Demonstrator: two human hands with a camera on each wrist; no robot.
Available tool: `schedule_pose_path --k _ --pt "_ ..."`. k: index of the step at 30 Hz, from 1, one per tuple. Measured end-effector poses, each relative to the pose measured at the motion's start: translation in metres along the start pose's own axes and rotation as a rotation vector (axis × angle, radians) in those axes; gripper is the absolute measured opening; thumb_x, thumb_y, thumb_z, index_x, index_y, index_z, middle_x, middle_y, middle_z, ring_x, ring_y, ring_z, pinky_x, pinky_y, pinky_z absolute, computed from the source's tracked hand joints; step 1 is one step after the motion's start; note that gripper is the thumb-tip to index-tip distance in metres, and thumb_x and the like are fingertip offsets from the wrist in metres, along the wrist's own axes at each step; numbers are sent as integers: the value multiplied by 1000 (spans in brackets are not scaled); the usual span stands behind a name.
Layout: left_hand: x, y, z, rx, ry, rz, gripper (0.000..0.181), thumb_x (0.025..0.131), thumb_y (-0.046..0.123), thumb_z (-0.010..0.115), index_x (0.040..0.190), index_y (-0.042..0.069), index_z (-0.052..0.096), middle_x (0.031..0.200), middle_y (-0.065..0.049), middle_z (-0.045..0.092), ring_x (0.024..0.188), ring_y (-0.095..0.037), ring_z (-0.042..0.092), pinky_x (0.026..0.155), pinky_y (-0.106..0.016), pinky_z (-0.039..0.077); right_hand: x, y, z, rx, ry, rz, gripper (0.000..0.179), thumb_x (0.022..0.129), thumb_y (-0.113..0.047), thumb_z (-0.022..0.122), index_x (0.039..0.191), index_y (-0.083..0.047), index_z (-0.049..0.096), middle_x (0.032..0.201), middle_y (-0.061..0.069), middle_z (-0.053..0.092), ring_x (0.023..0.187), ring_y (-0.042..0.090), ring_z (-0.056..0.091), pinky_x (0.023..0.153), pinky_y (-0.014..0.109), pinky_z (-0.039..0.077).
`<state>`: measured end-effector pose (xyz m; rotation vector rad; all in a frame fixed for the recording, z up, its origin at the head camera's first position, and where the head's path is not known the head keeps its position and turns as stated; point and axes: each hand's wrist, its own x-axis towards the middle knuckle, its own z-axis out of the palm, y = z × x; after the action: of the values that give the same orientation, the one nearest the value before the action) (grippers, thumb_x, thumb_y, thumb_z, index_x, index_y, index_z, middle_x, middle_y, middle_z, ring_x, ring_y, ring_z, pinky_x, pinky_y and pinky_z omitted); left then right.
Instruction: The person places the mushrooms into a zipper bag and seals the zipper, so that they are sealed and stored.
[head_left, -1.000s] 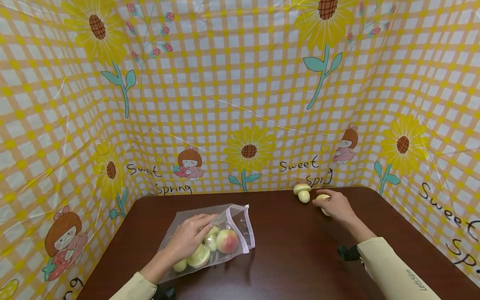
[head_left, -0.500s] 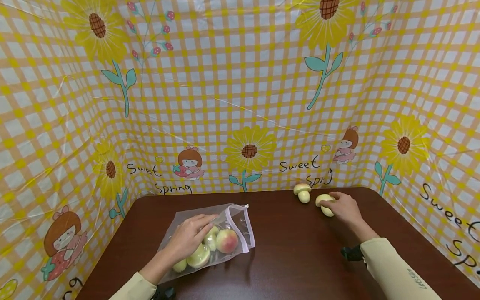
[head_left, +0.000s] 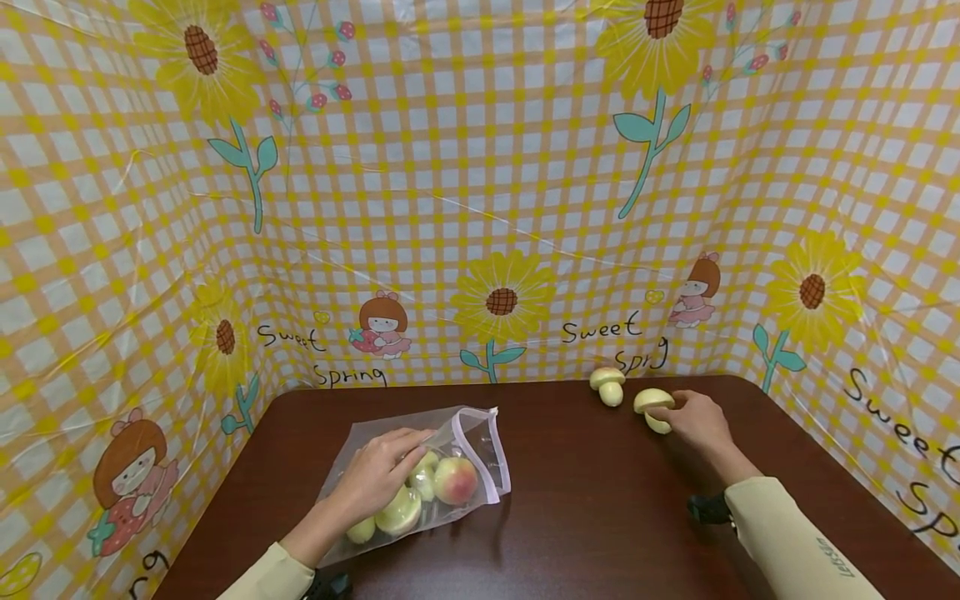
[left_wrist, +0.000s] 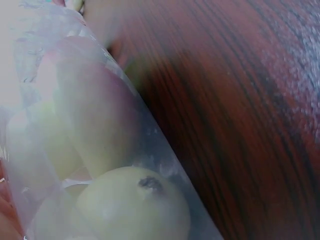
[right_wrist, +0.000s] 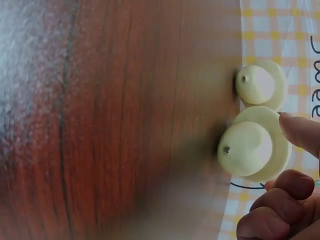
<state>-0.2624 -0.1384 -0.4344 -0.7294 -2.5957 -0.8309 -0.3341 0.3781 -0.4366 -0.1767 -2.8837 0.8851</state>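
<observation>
A clear zip bag (head_left: 345,454) with a pale lilac edge lies on the table, its mouth toward the right. Inside are a red-blushed peach (head_left: 455,481) and several pale yellow-green pieces, partly hidden. My left hand (head_left: 378,471) rests on the bag with its fingers stretched over it; in the left wrist view only a bit of it shows beside the cloudy plastic. At the back right, my right hand (head_left: 699,425) pinches a pale mushroom (right_wrist: 245,150) by its cap between thumb and fingers. Another mushroom (head_left: 607,387) lies just left of it, against the cloth.
Yellow checked cloth (head_left: 420,233) with sunflowers stands upright along the back and both sides of the dark wooden table (head_left: 570,500). Dark wrist devices sit under both cuffs.
My right hand has shifted slightly right, uncovering more of the mushroom, which stays about where it was. The left hand and the bag hold their place.
</observation>
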Motion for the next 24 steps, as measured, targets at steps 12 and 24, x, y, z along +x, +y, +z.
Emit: schedule_pose_path --k 12,24 --pt "0 1 -1 1 0 -3 32 104 34 55 133 28 68 127 6 70 122 -21 64 97 -53 52 1 5 -1 -54 -29 25 77 92 -45 68 130 20 52 131 41 53 111 54 56 88 57 49" --pt "-1 2 -1 -7 -5 -9 32 104 33 56 133 28 68 127 7 69 121 -20 64 96 -53 52 3 9 0 -63 -38 45 61 90 -44 69 110 13 68 104 28 68 83 34 62 69 41 50"
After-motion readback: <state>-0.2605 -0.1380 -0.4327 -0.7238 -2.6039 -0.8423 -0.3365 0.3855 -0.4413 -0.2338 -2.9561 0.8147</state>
